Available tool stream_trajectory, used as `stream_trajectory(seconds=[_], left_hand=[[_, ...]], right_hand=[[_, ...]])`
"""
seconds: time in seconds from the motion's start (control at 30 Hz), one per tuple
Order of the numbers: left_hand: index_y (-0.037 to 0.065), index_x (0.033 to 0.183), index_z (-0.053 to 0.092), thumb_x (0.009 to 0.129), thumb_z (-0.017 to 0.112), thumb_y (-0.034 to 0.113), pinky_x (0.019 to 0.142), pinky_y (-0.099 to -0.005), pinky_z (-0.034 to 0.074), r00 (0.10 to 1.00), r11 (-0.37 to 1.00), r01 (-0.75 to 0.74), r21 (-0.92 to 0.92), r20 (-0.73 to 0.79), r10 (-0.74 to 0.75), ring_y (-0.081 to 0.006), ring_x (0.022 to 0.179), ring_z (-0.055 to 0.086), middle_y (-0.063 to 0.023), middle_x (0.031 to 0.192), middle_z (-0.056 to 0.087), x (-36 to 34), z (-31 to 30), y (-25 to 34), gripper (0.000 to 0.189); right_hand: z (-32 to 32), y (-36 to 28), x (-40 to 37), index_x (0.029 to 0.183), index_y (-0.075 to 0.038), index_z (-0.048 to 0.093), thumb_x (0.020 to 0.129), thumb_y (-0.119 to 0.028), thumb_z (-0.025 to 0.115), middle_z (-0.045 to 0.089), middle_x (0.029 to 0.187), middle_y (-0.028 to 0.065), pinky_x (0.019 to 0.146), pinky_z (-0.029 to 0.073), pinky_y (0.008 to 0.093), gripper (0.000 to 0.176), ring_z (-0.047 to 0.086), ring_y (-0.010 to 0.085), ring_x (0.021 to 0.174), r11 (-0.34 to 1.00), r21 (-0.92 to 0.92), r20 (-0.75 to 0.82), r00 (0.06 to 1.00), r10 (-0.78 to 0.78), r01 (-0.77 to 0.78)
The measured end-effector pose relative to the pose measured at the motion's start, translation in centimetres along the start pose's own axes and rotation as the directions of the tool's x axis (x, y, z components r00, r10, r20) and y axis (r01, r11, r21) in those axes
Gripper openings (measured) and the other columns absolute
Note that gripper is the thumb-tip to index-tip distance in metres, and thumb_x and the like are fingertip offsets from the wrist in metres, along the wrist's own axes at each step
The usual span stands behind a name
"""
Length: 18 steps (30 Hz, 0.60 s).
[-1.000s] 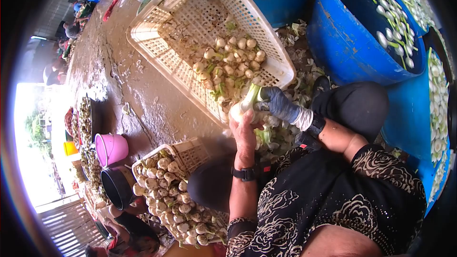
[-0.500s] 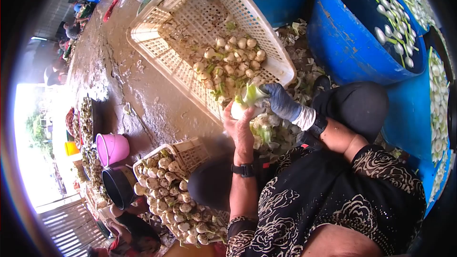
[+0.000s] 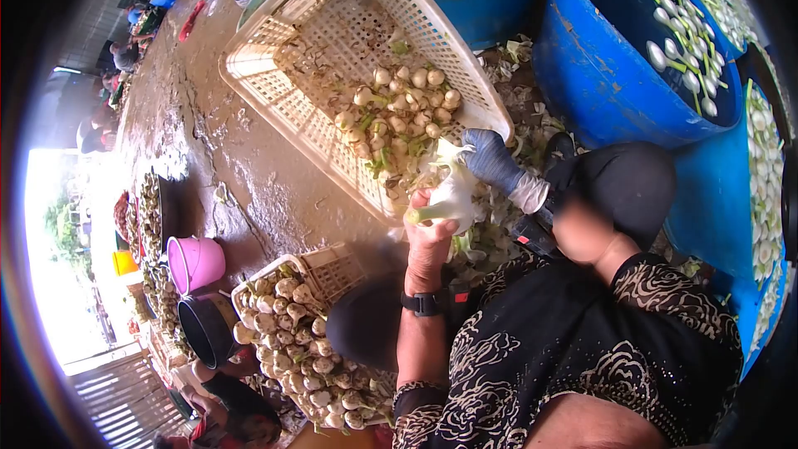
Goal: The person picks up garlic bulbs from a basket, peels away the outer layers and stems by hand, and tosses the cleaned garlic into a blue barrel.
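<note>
In front of my lap, my left hand point(image 3: 431, 233), bare and with a watch at the wrist, holds a white onion-like bulb point(image 3: 453, 199). Its short green stem end point(image 3: 422, 214) points left over my fingers. My right hand point(image 3: 492, 160), in a grey-blue glove, is closed on a pale strip of outer skin point(image 3: 450, 152) at the bulb's upper end. My fingertips there are partly hidden. Just beyond my hands, whitish bulbs point(image 3: 407, 108) lie in the near end of a large cream plastic crate point(image 3: 478, 75).
A smaller crate of unpeeled bulbs point(image 3: 303, 349) stands at my left. To the right, a blue tub point(image 3: 573, 66) holds water with floating white bulbs point(image 3: 677, 25). Peelings point(image 3: 532, 116) litter the ground. A pink bucket point(image 3: 197, 262) and black bucket point(image 3: 208, 328) stand farther left.
The bulb has turned in my left hand, its green end now toward the left. My gloved right hand has moved slightly, drawing out a pale strip of skin.
</note>
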<state>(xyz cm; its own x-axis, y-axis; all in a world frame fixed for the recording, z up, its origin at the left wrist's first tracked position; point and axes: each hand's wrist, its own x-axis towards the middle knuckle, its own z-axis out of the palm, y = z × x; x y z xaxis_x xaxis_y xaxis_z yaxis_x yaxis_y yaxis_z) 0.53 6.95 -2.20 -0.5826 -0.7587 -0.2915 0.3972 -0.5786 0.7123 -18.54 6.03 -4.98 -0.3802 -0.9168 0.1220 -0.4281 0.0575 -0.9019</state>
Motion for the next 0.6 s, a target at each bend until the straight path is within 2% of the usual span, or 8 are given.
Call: stream_trajectory(seconds=[0.13, 0.2, 0.3, 0.33, 0.4, 0.5, 0.53, 0.6], left_hand=[[0.006, 0.119, 0.048, 0.055, 0.079, 0.013, 0.083, -0.0352, 0.050, 0.990, 0.995, 0.021, -0.095, 0.142, -0.007, -0.0219, 0.095, 0.058, -0.0076, 0.104, 0.057, -0.8, 0.5, 0.2, 0.071], [0.006, 0.121, 0.045, 0.056, 0.077, 0.013, 0.087, -0.0370, 0.049, 0.998, 0.996, 0.013, -0.091, 0.070, -0.007, -0.0232, 0.100, 0.056, -0.0089, 0.109, 0.056, -1.0, 0.3, 0.5, 0.072], [0.006, 0.123, 0.043, 0.058, 0.073, 0.012, 0.092, -0.0399, 0.047, 1.000, 0.998, -0.020, -0.061, 0.006, 0.020, -0.0246, 0.108, 0.053, -0.0105, 0.115, 0.053, -0.7, -0.1, 1.1, 0.072], [0.006, 0.122, 0.042, 0.058, 0.073, 0.011, 0.091, -0.0393, 0.047, 0.999, 0.999, -0.041, 0.016, -0.014, 0.041, -0.0249, 0.108, 0.053, -0.0101, 0.114, 0.053, -0.4, -0.6, 0.9, 0.072], [0.003, 0.122, 0.044, 0.059, 0.071, 0.007, 0.088, -0.0351, 0.048, 0.995, 0.990, -0.015, 0.137, -0.093, 0.028, -0.0228, 0.102, 0.056, -0.0097, 0.110, 0.056, -0.4, -0.5, 1.2, 0.069], [0.001, 0.119, 0.048, 0.060, 0.070, 0.003, 0.085, -0.0321, 0.049, 0.990, 0.957, -0.071, 0.281, -0.094, 0.101, -0.0200, 0.097, 0.059, -0.0100, 0.107, 0.059, -0.3, 0.2, 1.0, 0.063], [0.000, 0.119, 0.051, 0.065, 0.068, 0.003, 0.085, -0.0311, 0.049, 0.981, 0.957, -0.124, 0.263, -0.115, 0.158, -0.0183, 0.095, 0.059, -0.0100, 0.106, 0.061, -0.2, 0.6, 0.8, 0.057], [0.000, 0.123, 0.049, 0.066, 0.066, -0.001, 0.084, -0.0299, 0.048, 0.971, 0.970, -0.135, 0.204, -0.168, 0.170, -0.0173, 0.095, 0.058, -0.0090, 0.106, 0.059, 0.1, 0.5, 0.9, 0.059]], right_hand=[[0.7, 3.4, -0.6, 0.083, 0.002, 0.061, 0.069, -0.008, 0.064, 0.061, 0.075, 0.0214, 0.066, 0.049, 0.0382, 0.018, 0.062, 0.0362, 0.074, 0.991, -0.132, -0.100, 0.994, -0.040, 0.027], [0.1, 5.0, -0.8, 0.079, 0.002, 0.059, 0.068, -0.012, 0.068, 0.060, 0.072, 0.0208, 0.063, 0.048, 0.0371, 0.020, 0.059, 0.0305, 0.065, 0.982, -0.187, 0.148, 0.988, 0.047, -0.018], [-0.7, 4.3, -0.7, 0.091, 0.000, 0.061, 0.074, -0.014, 0.068, 0.064, 0.081, 0.0132, 0.071, 0.049, 0.0345, 0.023, 0.061, 0.0192, 0.076, 0.957, -0.289, 0.689, 0.687, 0.228, -0.028], [-0.9, 3.4, -0.7, 0.091, 0.000, 0.061, 0.074, -0.014, 0.068, 0.064, 0.081, 0.0132, 0.071, 0.049, 0.0345, 0.023, 0.061, 0.0192, 0.076, 0.957, -0.290, 0.690, 0.687, 0.228, -0.027], [-0.9, 1.2, -0.5, 0.099, 0.000, 0.061, 0.081, -0.016, 0.066, 0.064, 0.088, 0.0089, 0.077, 0.047, 0.0316, 0.025, 0.059, 0.0157, 0.085, 0.917, 0.398, 0.437, 0.884, -0.167, -0.023], [0.6, 0.9, -0.4, 0.102, 0.000, 0.060, 0.087, -0.018, 0.065, 0.064, 0.092, 0.0070, 0.076, 0.047, 0.0294, 0.024, 0.058, 0.0135, 0.086, 0.758, 0.651, 0.420, 0.853, -0.312, -0.043], [-1.4, -2.0, -0.5, 0.096, -0.001, 0.060, 0.086, -0.015, 0.063, 0.061, 0.085, 0.0063, 0.077, 0.045, 0.0290, 0.018, 0.057, 0.0137, 0.084, 0.929, 0.369, 0.503, 0.831, -0.238, 0.042], [-1.1, -2.2, -1.2, 0.092, -0.001, 0.059, 0.086, -0.013, 0.063, 0.059, 0.082, 0.0053, 0.076, 0.045, 0.0288, 0.014, 0.055, 0.0133, 0.081, 0.931, 0.360, 0.399, 0.892, -0.212, 0.061]])
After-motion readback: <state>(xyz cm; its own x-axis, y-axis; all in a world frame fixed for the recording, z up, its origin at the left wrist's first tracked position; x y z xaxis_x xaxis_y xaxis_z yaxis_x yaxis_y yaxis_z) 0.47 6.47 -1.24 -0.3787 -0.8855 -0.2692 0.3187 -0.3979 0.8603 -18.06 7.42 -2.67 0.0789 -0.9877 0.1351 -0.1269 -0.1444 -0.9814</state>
